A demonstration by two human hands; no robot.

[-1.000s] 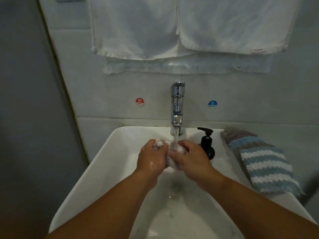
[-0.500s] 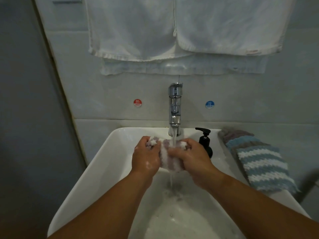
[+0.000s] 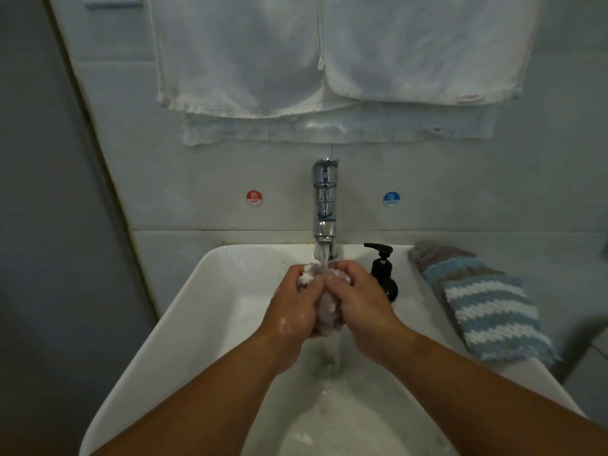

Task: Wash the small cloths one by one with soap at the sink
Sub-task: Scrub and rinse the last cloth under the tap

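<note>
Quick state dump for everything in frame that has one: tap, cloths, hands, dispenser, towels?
faucet: running, stream falling onto the cloth
small cloth: bunched, wet, sudsy, squeezed between both hands
left hand: closed on the cloth, soapy
right hand: closed on the cloth
sink: wet, foamy water near the drain
soap dispenser: upright on the rim, untouched
striped cloths: stacked on the rim at the right
white towels: hanging on the wall

This was a bathroom, likely in a home. A white sink (image 3: 184, 301) stood against a tiled wall, with a chrome tap (image 3: 325, 205) running, red hot (image 3: 254, 197) and blue cold stickers (image 3: 391, 199) beside it, a soap pump (image 3: 383, 273) on the rim, and towels (image 3: 329, 54) hanging above.
</note>
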